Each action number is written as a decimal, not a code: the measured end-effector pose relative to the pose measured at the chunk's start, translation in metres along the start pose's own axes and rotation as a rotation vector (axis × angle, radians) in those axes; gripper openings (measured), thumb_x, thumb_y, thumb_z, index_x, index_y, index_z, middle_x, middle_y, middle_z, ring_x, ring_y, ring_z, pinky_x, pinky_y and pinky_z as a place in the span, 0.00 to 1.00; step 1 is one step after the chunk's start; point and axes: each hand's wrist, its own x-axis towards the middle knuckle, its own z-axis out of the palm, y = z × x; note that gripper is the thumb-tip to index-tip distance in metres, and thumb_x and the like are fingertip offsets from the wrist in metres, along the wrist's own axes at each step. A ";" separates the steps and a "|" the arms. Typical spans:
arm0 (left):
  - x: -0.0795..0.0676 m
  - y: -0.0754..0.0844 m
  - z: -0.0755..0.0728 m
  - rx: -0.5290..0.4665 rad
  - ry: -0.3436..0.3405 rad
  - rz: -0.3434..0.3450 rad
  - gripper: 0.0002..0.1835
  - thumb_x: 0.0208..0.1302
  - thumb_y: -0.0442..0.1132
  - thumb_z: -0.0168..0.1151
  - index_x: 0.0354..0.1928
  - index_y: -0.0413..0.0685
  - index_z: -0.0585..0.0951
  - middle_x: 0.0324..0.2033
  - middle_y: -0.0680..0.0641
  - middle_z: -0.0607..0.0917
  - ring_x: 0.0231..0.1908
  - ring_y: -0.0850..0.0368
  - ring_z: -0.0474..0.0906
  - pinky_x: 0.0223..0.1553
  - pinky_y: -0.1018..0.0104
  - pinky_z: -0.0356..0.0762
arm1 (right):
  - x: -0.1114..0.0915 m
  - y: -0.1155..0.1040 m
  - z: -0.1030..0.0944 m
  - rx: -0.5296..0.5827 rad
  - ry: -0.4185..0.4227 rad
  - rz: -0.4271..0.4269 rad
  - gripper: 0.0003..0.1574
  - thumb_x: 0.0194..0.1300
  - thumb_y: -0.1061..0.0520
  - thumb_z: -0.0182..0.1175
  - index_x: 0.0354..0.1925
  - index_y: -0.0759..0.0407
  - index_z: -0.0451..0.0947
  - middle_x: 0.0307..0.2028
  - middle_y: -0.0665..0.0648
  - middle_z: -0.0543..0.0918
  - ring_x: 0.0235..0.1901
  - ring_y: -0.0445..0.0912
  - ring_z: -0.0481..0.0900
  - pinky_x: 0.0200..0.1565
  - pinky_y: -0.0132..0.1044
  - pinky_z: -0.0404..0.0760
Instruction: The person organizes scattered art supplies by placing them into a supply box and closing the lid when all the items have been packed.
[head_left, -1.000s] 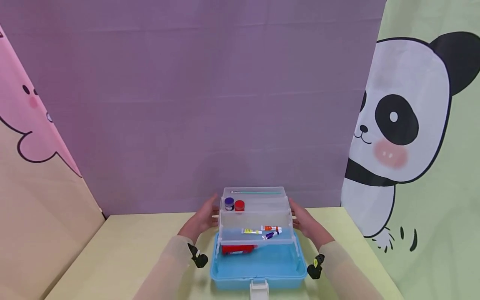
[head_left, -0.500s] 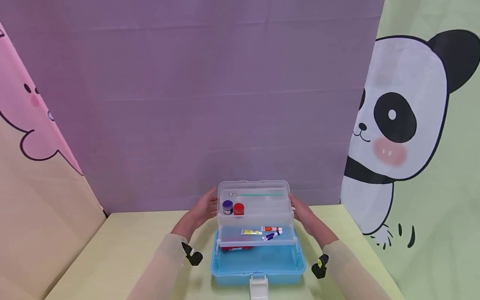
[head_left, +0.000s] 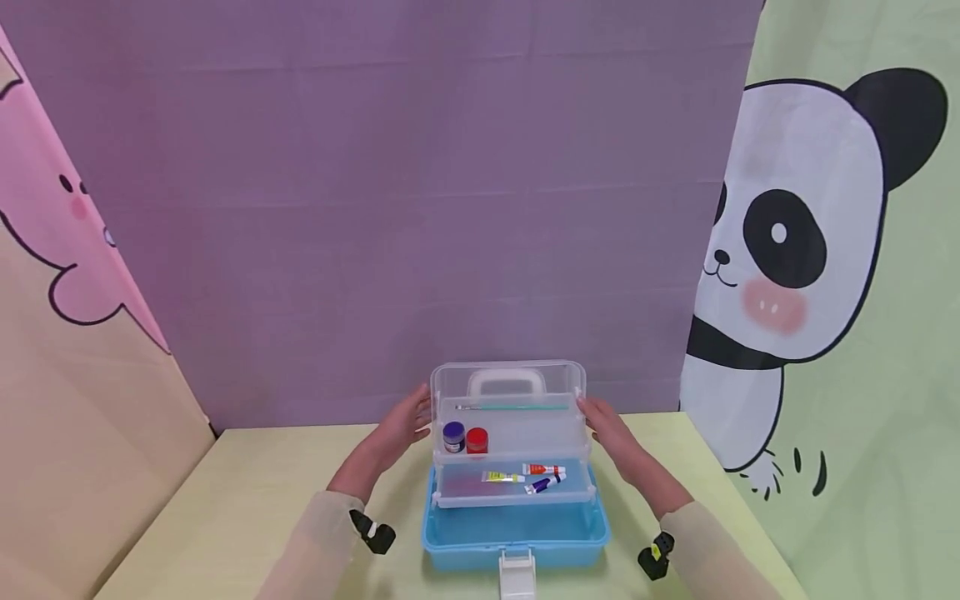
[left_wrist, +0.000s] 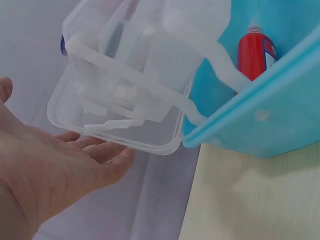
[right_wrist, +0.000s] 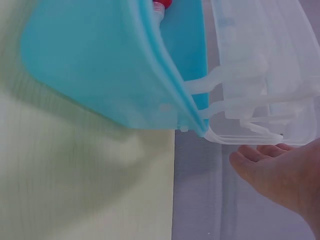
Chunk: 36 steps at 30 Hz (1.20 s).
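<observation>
A blue storage box with a clear lid and two stepped clear trays stands open on the table. My left hand is at the lid's left side, fingers loosely extended along its edge. At the opposite side, my right hand has its fingertips right at the lid's edge. The upper tray bears a paintbrush, a purple-capped jar and a red jar. Yellow, orange and purple paint tubes lie in the lower tray. Inside the base is a red bottle, mostly hidden in the head view.
A white latch hangs from the box's front. The pale tabletop extends to both sides. Behind it hangs a purple cloth, with a panda-printed panel on the right and a pink-figured one on the left.
The lid has swung up and its handle shows now. Both trays have sunk forward over the base, covering the red bottle. My hands have drawn slightly back along the sides with the lid.
</observation>
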 end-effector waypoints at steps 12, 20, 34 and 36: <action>-0.020 0.003 0.003 0.066 0.004 0.056 0.39 0.72 0.66 0.37 0.75 0.48 0.53 0.73 0.39 0.53 0.70 0.36 0.51 0.67 0.38 0.48 | -0.022 -0.009 -0.005 0.035 -0.013 -0.034 0.44 0.75 0.34 0.37 0.72 0.64 0.49 0.71 0.67 0.52 0.69 0.67 0.53 0.66 0.61 0.53; -0.037 0.004 0.011 0.092 0.067 0.062 0.37 0.74 0.63 0.39 0.73 0.45 0.53 0.72 0.38 0.55 0.70 0.34 0.52 0.66 0.39 0.52 | -0.035 -0.016 -0.002 0.038 0.018 -0.028 0.44 0.75 0.35 0.39 0.71 0.67 0.50 0.69 0.70 0.55 0.68 0.68 0.55 0.66 0.61 0.55; -0.050 0.002 0.026 0.161 0.080 0.025 0.36 0.74 0.58 0.44 0.75 0.48 0.50 0.72 0.39 0.54 0.70 0.35 0.50 0.65 0.34 0.51 | -0.047 -0.018 0.003 0.047 0.041 0.004 0.46 0.75 0.35 0.42 0.71 0.69 0.50 0.69 0.71 0.56 0.67 0.69 0.54 0.65 0.61 0.57; -0.054 -0.001 0.029 0.177 0.097 0.011 0.38 0.72 0.60 0.46 0.75 0.49 0.51 0.72 0.40 0.55 0.71 0.36 0.49 0.65 0.34 0.51 | -0.050 -0.017 0.004 0.037 0.041 0.016 0.47 0.74 0.34 0.42 0.72 0.69 0.49 0.69 0.71 0.55 0.67 0.69 0.55 0.65 0.61 0.58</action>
